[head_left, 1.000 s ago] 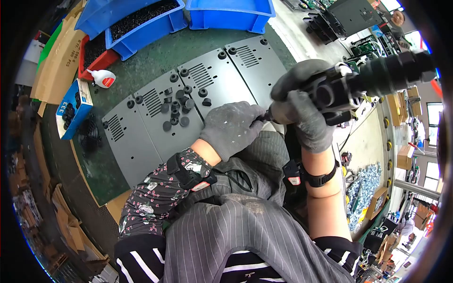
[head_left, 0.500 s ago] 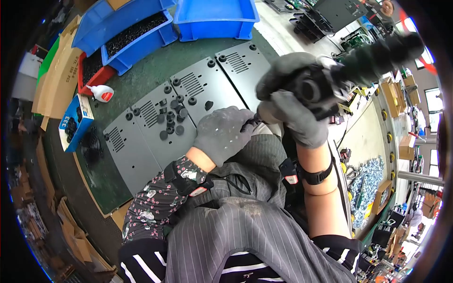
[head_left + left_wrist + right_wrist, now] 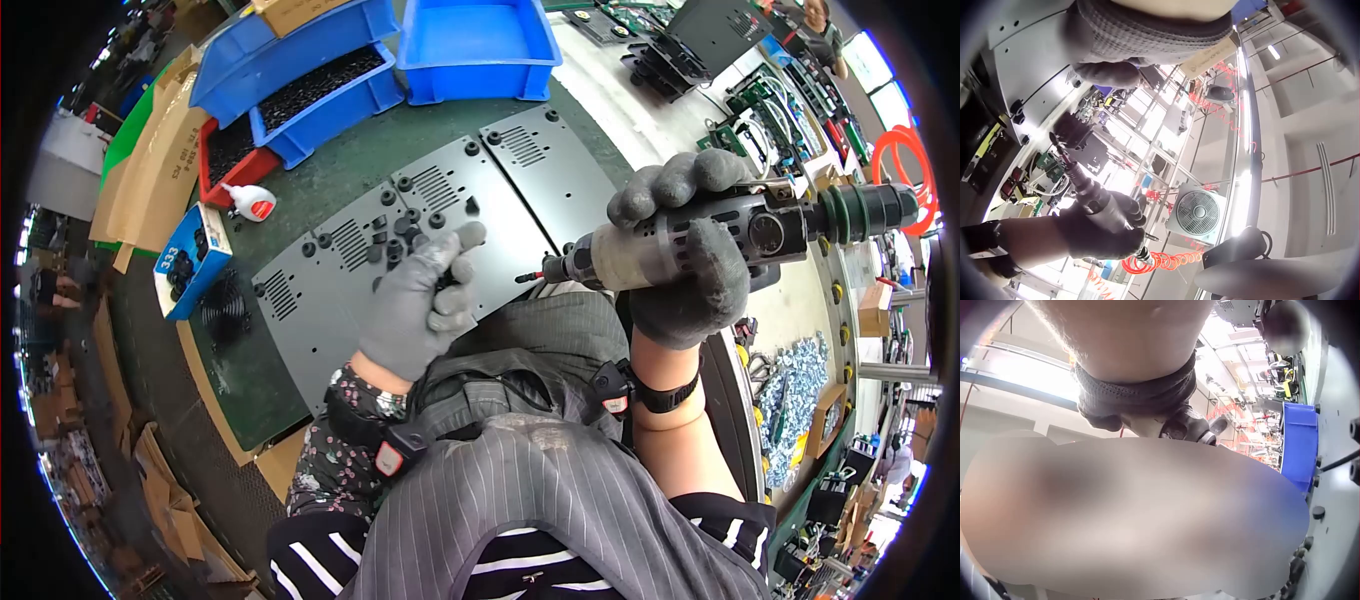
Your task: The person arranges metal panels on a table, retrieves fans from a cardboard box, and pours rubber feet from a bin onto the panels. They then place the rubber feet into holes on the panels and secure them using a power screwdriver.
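My gloved right hand (image 3: 690, 255) grips a power screwdriver (image 3: 628, 258), held level above my lap with its thin, red-collared bit (image 3: 530, 276) pointing left. In the left wrist view the screwdriver (image 3: 1100, 203) shows bit upward in that hand. My gloved left hand (image 3: 415, 310) hangs over the metal panels, fingers curled inward around a small dark piece (image 3: 441, 284); its kind is unclear. Just beyond those fingers lies a pile of black rubber feet (image 3: 408, 226), partly hidden by the hand. Slotted grey panels (image 3: 500, 220) lie side by side, with several black feet standing along their far edges.
Blue bins (image 3: 480, 88) stand at the back, one holding small black parts (image 3: 325, 92). A red bin (image 3: 240, 178), a white bottle (image 3: 250, 201) and a blue box (image 3: 192, 262) sit at the left. Circuit boards (image 3: 775, 105) and an orange coiled hose (image 3: 905, 170) are at the right.
My left hand has left the screwdriver's tip, moved left over the pile and turned its fingers upward. The screwdriver has tilted toward level, its bit now in plain view.
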{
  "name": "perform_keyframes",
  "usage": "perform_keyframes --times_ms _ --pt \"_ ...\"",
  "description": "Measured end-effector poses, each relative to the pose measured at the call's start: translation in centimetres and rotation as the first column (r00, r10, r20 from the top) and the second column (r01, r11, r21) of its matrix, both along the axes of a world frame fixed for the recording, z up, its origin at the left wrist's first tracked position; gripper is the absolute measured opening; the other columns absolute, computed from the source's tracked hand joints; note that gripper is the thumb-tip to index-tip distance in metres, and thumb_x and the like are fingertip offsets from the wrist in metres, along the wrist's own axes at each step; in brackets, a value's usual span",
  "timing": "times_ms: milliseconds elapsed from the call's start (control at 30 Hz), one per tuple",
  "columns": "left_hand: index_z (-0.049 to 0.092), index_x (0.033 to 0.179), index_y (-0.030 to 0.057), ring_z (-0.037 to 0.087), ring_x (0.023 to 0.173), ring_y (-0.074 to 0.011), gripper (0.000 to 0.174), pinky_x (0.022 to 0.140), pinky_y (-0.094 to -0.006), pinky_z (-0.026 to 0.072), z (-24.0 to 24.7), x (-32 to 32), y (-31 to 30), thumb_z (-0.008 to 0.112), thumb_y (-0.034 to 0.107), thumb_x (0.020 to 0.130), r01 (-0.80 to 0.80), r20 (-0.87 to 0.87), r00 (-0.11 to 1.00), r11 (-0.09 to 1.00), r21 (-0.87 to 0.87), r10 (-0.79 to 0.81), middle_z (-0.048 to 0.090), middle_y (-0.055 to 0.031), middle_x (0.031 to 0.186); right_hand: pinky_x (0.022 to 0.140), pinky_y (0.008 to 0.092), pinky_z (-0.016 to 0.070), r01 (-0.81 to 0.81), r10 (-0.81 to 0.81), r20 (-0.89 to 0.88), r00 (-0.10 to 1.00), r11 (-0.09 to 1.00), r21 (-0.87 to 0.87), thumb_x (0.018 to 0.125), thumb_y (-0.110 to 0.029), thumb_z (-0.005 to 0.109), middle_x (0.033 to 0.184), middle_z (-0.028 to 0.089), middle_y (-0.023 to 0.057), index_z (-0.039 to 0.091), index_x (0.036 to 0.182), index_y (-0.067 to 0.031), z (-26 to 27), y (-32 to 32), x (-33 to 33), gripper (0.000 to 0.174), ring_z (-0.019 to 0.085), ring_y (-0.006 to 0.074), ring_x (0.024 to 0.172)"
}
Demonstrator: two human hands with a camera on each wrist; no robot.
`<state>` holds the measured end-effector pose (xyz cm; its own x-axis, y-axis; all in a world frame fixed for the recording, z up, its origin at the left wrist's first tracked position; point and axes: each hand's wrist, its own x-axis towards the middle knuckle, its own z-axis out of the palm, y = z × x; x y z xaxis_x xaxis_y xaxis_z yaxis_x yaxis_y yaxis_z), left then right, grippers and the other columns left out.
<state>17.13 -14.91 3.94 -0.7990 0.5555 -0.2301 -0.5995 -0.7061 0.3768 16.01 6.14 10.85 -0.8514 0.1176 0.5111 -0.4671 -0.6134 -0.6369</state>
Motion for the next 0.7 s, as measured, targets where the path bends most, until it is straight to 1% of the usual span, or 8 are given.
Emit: perform_keyframes --times_ms 100,233,267,367,467,533,567,700 --pt "0.047 0.118 -0.0008 0.042 0.06 -0.0041 0.029 0.046 -0.0144 0.0358 0.1 0.6 0.4 0.041 0.015 0.093 -0.08 0.054 0.995 0.991 -0.11 0.087 0.053 -0.0034 0.089 0.068 0.0359 0.0426 -0.039 0.038 -0.018 0.999 0.999 -0.012 0.074 -0.016 0.058 0.089 0.048 0.0094 0.047 0.109 -0.004 0.4 -0.9 -0.1 0.039 0.05 0.0238 0.08" --pt "0.047 0.119 0.0008 0.048 0.066 -0.0051 0.029 0.048 -0.0141 0.0367 0.6 1.1 0.5 0.041 0.01 0.091 -0.089 0.165 0.978 0.973 -0.213 0.126 0.054 -0.0064 0.096 0.071 0.0357 0.0409 -0.109 0.108 -0.127 0.986 0.994 0.004 0.075 -0.015 0.056 0.092 0.048 0.0088 0.046 0.112 -0.0046 0.9 -1.6 -0.5 0.039 0.049 0.0229 0.082" --pt "0.047 0.119 0.0008 0.048 0.066 -0.0051 0.029 0.048 -0.0141 0.0367 0.5 1.2 0.4 0.041 0.01 0.091 -0.094 0.165 0.978 0.974 -0.207 0.13 0.054 -0.0064 0.096 0.072 0.0363 0.0398 -0.08 0.081 -0.13 0.988 0.997 0.013 0.075 -0.014 0.055 0.093 0.048 0.0085 0.046 0.112 -0.0047 0.8 -1.8 -0.6 0.039 0.049 0.0226 0.082" --pt "0.048 0.118 0.0015 0.05 0.066 -0.0057 0.03 0.048 -0.0142 0.0368 0.0 1.5 0.0 0.04 0.008 0.09 -0.078 0.153 0.982 0.971 -0.225 0.115 0.054 -0.007 0.097 0.073 0.0371 0.0393 -0.085 0.084 -0.128 0.988 0.996 0.0 0.076 -0.015 0.054 0.093 0.047 0.0084 0.045 0.112 -0.0052 1.1 -2.4 -0.7 0.039 0.048 0.0226 0.082" --pt "0.048 0.118 0.0031 0.049 0.063 -0.0058 0.03 0.048 -0.0149 0.0365 -0.9 1.7 -0.6 0.04 0.008 0.09 -0.1 0.095 0.989 0.983 -0.151 0.115 0.055 -0.0077 0.094 0.073 0.0374 0.0392 -0.11 0.112 -0.132 0.985 0.994 0.025 0.076 -0.015 0.053 0.093 0.047 0.0085 0.045 0.112 -0.0055 1.5 -3.2 -0.6 0.038 0.048 0.0226 0.083" --pt "0.049 0.114 0.0071 0.049 0.064 -0.0068 0.027 0.047 -0.0147 0.0376 -1.1 1.8 -0.8 0.04 0.008 0.088 -0.181 -0.017 0.983 0.971 -0.158 0.181 0.054 -0.0032 0.087 0.073 0.0372 0.0393 -0.11 0.111 -0.111 0.988 0.994 0.015 0.076 -0.015 0.053 0.093 0.048 0.0086 0.045 0.112 -0.0054 1.5 -3.6 -0.5 0.038 0.049 0.0227 0.083" --pt "0.049 0.114 0.0071 0.049 0.064 -0.0068 0.027 0.047 -0.0147 0.0376 -1.0 1.9 -0.8 0.04 0.008 0.088 -0.184 -0.017 0.983 0.97 -0.156 0.184 0.054 -0.0032 0.087 0.073 0.037 0.0394 -0.105 0.105 -0.089 0.99 0.994 0.001 0.076 -0.015 0.053 0.093 0.048 0.0087 0.045 0.111 -0.0053 1.5 -3.8 -0.5 0.037 0.049 0.0228 0.083" --pt "0.051 0.109 0.0081 0.048 0.064 -0.0067 0.021 0.047 -0.0155 0.0365 -0.3 2.1 -0.6 0.043 0.011 0.09 -0.211 0.012 0.975 0.936 -0.281 0.223 0.054 -0.002 0.084 0.073 0.037 0.04 -0.076 0.077 -0.067 0.995 0.997 0.024 0.076 -0.015 0.053 0.093 0.048 0.0091 0.045 0.111 -0.0046 1.3 -4.1 -0.5 0.037 0.049 0.0232 0.083"
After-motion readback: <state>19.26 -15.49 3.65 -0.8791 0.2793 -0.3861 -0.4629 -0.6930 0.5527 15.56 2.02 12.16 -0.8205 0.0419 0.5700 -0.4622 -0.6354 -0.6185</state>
